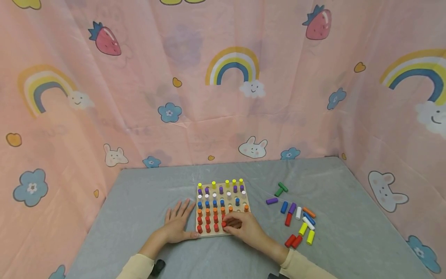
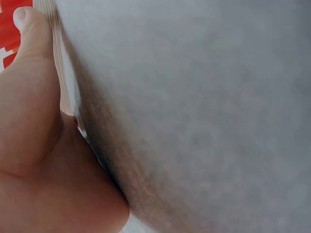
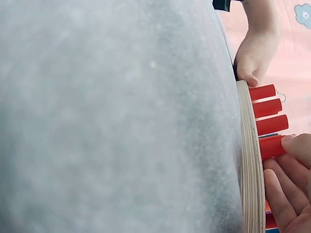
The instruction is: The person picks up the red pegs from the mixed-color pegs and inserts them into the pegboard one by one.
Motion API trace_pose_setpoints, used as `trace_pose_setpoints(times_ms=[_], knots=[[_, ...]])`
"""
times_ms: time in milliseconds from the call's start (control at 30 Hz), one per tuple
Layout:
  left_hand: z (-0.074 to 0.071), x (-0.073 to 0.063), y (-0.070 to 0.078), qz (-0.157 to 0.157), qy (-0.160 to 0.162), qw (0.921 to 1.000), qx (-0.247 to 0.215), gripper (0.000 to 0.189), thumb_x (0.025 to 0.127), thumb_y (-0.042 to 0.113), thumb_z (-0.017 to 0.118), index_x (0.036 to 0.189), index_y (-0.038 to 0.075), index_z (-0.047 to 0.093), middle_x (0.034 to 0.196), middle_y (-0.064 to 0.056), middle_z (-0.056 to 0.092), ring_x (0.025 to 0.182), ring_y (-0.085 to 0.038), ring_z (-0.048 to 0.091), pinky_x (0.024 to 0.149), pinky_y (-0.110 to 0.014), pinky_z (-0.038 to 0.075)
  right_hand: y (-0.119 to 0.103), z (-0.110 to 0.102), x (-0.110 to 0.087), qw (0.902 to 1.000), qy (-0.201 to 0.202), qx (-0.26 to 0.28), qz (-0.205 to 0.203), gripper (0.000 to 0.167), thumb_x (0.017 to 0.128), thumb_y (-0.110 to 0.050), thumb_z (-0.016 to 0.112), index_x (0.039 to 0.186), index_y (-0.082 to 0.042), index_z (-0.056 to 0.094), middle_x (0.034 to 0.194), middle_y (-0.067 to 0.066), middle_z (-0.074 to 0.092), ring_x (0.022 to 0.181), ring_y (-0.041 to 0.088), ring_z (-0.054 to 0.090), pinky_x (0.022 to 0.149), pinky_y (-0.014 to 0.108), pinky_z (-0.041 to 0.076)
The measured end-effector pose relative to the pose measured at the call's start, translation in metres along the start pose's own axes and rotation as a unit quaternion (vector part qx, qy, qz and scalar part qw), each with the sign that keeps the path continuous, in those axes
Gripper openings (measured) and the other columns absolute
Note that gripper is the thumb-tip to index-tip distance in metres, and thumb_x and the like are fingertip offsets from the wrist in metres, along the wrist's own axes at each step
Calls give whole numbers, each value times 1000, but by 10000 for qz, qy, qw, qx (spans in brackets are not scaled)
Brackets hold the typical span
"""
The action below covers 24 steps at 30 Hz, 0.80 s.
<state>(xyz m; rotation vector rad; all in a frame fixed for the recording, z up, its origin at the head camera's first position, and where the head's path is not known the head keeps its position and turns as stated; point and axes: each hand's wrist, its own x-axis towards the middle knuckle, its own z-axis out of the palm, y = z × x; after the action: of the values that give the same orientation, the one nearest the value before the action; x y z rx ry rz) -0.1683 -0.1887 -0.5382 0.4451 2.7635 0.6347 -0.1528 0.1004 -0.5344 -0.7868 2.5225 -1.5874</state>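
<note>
A wooden peg board [image 1: 214,235] lies on the grey table, with rows of yellow, purple, white, blue, orange and red pegs standing in it. At the front row, my right hand [image 1: 248,229] pinches a red peg [image 3: 271,147] between thumb and finger. That peg stands upright at the board, beside three other red pegs [image 3: 272,124]. My left hand [image 1: 177,226] rests on the table at the board's left side, fingers spread, its thumb against the front left corner. In the left wrist view the left thumb [image 2: 34,43] lies along the board's edge. The right hand covers the board's front right part.
Loose pegs lie scattered right of the board: green ones [image 1: 283,187], a purple one [image 1: 272,201], red ones [image 1: 290,240], yellow ones [image 1: 310,237], plus blue, white and orange. A black object [image 1: 158,267] is by the left sleeve. A pink patterned curtain [image 1: 209,131] surrounds the table.
</note>
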Motion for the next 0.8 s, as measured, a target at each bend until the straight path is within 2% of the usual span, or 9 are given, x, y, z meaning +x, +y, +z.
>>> trace_pose_setpoints(times_ms=[167, 333, 533, 700, 800], knots=[[-8, -5, 10, -63, -51, 9999, 93, 112, 75, 67, 72, 159, 14, 20, 168, -16, 10, 153, -45, 5, 116, -72, 4, -2, -1, 0, 10000, 19, 22, 64, 16, 86, -17, 77, 101, -13, 73, 94, 6, 77, 82, 7, 73, 68, 19, 58], [-9, -7, 14, -120, -72, 9996, 249, 110, 77, 64, 73, 159, 14, 19, 168, -15, 9, 154, -44, 6, 117, -71, 7, -3, -1, -1, 9999, -8, 54, 93, 16, 87, -18, 77, 101, -13, 73, 95, 6, 76, 83, 10, 73, 69, 19, 58], [-7, -4, 9, -26, -5, 10000, 71, 113, 75, 69, 71, 159, 13, 20, 168, -16, 9, 153, -45, 5, 117, -71, 2, -3, -1, -1, 9998, -46, 165, 117, 17, 87, -16, 77, 103, -11, 73, 97, 9, 76, 85, 12, 73, 70, 19, 58], [0, -1, 1, -23, -15, 10000, 65, 117, 73, 77, 65, 160, 16, 16, 169, -13, 5, 155, -42, -1, 118, -69, -3, -2, -3, -2, 9994, -33, 349, 83, 19, 86, -15, 77, 105, -11, 73, 99, 10, 76, 86, 13, 74, 70, 21, 59], [4, 1, -3, 0, 81, 10000, 19, 117, 72, 77, 67, 160, 16, 17, 169, -12, 6, 155, -42, -1, 118, -69, -4, -2, -5, -3, 9986, -40, 524, 86, 22, 86, -14, 77, 107, -10, 73, 101, 11, 76, 88, 17, 74, 71, 23, 59]])
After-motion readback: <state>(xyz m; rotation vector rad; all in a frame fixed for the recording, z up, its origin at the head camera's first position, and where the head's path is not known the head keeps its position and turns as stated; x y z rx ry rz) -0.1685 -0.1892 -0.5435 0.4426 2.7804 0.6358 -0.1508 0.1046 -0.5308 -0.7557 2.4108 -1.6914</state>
